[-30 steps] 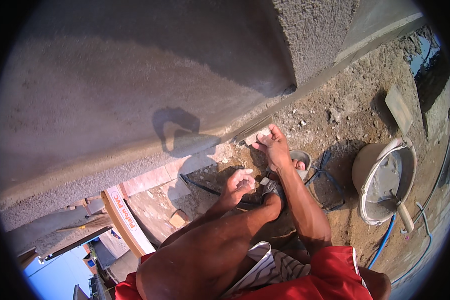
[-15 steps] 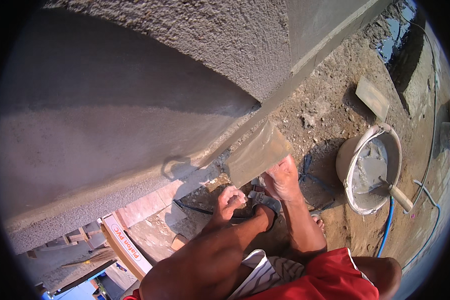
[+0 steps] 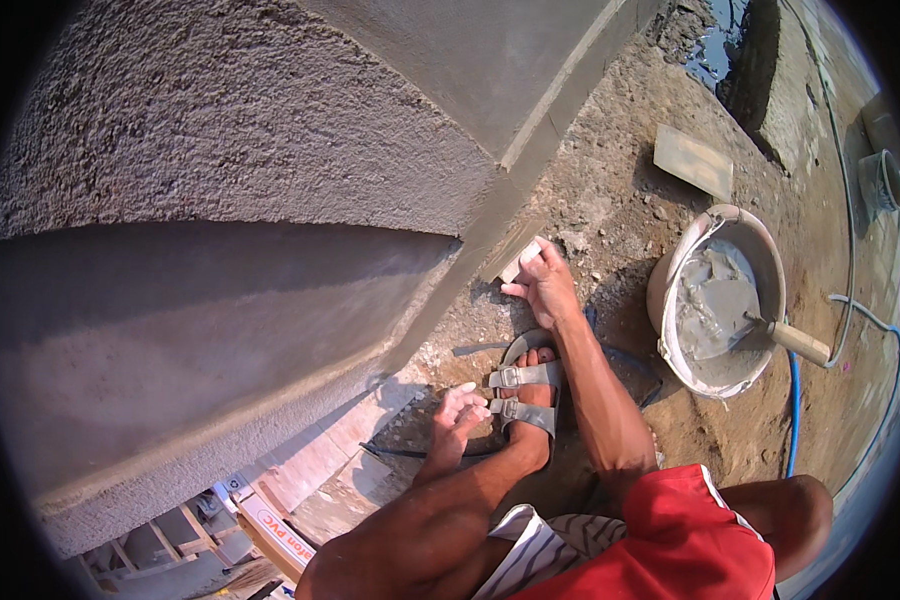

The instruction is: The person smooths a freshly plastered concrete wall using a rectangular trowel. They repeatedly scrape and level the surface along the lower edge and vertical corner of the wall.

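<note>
My right hand [image 3: 550, 290] grips a flat plastering float [image 3: 507, 252] by its pale handle. The float is turned nearly edge-on, with its blade at the narrow ledge along the foot of the wall [image 3: 490, 215]; whether it presses on the plaster cannot be made out. Near my sandalled foot [image 3: 530, 390], my left hand [image 3: 455, 420] hangs with fingers loosely bent, thumb apart and whitish dust on the tips; no object shows in it. To the right stands a bucket [image 3: 660, 290] of wet grey mortar [image 3: 700, 300]. A trowel with a wooden handle [image 3: 800, 343] rests in it.
A flat rectangular board [image 3: 693, 162] lies on the dirt beyond the bucket. A blue hose [image 3: 795, 420] runs beside the bucket. Rough plaster [image 3: 240, 120] and smoother grey faces form the wall corner. A long printed box [image 3: 275, 530] and wooden pieces lie at lower left.
My right hand has moved up and slightly left, and the float has tilted from broad face to nearly edge-on at the ledge. My left hand stays near my foot. The view has shifted.
</note>
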Motion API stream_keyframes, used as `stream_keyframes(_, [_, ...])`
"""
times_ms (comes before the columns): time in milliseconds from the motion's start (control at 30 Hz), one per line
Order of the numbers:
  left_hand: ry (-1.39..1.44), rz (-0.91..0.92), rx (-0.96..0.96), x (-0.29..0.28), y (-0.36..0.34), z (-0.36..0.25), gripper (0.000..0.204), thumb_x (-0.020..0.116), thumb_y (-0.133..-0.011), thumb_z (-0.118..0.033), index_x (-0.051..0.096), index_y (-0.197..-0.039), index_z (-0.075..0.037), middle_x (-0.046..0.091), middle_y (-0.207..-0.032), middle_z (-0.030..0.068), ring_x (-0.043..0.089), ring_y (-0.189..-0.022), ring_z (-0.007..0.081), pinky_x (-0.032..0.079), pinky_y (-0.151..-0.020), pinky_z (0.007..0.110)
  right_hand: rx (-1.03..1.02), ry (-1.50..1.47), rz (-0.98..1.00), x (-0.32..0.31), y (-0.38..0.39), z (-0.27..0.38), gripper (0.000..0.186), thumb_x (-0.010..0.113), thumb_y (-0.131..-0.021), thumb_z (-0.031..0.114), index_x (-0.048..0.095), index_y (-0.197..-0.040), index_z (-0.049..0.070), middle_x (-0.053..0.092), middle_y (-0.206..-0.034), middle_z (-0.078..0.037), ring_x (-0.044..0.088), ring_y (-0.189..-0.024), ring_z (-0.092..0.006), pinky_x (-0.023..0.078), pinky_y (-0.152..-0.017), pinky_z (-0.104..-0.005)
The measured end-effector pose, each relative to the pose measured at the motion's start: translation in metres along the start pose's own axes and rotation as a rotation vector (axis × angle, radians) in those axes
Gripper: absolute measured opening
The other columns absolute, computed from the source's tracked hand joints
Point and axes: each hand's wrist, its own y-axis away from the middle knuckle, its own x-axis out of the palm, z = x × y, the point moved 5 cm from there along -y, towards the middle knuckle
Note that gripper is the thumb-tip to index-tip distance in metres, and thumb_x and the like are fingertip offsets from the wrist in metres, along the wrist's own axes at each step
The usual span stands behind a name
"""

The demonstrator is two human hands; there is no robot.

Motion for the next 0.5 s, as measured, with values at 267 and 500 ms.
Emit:
stream_keyframes(267, [-0.022, -0.012, -0.009, 0.0, 0.001, -0.001, 0.046, 0.057, -0.083, -0.001, 0.039, -0.125, 0.004, 0.055, -0.101, 0.0102, 0.056, -0.089, 0.0164, 0.047, -0.084, 0.031, 0.073, 0.116, -0.05, -0.003, -0.011, -0.004, 0.04, 0.056, -0.085, 0.007, 0.044, -0.123, 0.009, 0.062, -0.097, -0.004, 0.064, -0.079, -0.0173, 0.055, -0.054, -0.0277])
stream_keyframes(500, [-0.001, -0.009, -0.002, -0.006, 0.0, 0.003, 0.046, 0.057, -0.084, -0.001, 0.04, -0.125, 0.003, 0.055, -0.1, 0.0094, 0.056, -0.089, 0.0156, 0.046, -0.084, 0.029, 0.054, 0.162, -0.026, 0.003, -0.014, -0.003, 0.038, 0.058, -0.084, 0.008, 0.047, -0.121, 0.01, 0.062, -0.093, -0.003, 0.064, -0.073, -0.0143, 0.052, -0.047, -0.0232])
